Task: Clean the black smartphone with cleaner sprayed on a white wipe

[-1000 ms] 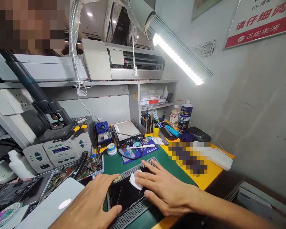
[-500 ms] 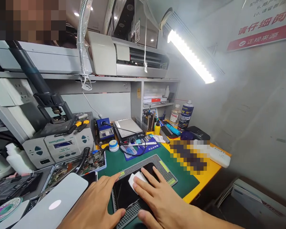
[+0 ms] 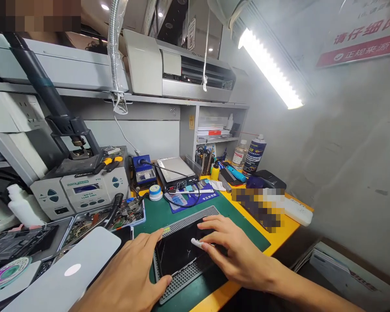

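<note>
Right hand (image 3: 234, 253) pinches a mostly hidden white wipe (image 3: 195, 243); left hand (image 3: 130, 277), unclenched, steadies the phone (image 3: 178, 255).

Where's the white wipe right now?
In the head view the white wipe sits low and centre, pinched under the right hand's fingertips on the dark phone screen, with the left hand steadying the screen's left edge.

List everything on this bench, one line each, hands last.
tablet: 1, black, on grey mat
grey mat: 1, on green mat
green mat: 1, bench centre
wipe: 1, white, under right fingers
laptop: 1, silver, front left
rework station: 1, grey, left
hot plate: 1, black-silver, rear
spray can: 1, dark blue, rear right
lamp: 1, white, overhead
left hand: on tablet's left edge
right hand: pressing wipe on tablet
</note>
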The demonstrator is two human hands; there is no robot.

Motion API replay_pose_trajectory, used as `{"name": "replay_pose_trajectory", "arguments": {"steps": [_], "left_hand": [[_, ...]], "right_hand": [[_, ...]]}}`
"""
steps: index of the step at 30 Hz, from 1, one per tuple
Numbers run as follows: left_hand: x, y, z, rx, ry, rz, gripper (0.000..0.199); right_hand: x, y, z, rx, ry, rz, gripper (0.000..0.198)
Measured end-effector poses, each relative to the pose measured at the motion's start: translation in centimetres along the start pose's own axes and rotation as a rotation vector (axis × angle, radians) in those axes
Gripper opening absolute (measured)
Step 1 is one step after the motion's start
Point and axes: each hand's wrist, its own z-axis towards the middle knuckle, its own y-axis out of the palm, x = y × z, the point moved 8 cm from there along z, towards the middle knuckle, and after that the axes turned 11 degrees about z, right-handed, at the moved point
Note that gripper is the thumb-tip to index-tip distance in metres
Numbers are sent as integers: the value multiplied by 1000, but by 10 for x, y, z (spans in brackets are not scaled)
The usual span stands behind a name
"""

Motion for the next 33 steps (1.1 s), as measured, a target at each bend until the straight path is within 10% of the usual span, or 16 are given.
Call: {"name": "replay_pose_trajectory", "arguments": {"steps": [5, 13, 19, 28, 33], "left_hand": [[0, -1, 2, 6, -5, 0, 77], [2, -1, 4, -1, 1, 14, 76], [2, -1, 1, -8, -5, 13, 76], [1, 0, 3, 11, -15, 5, 76], [1, 1, 3, -2, -18, -1, 78]], "right_hand": [[26, -17, 15, 59, 242, 19, 17], [-8, 0, -12, -5, -62, -194, 31], [6, -17, -9, 91, -28, -63, 22], [1, -3, -18, -157, -33, -150, 23], [18, -17, 1, -90, 220, 130, 21]]}}
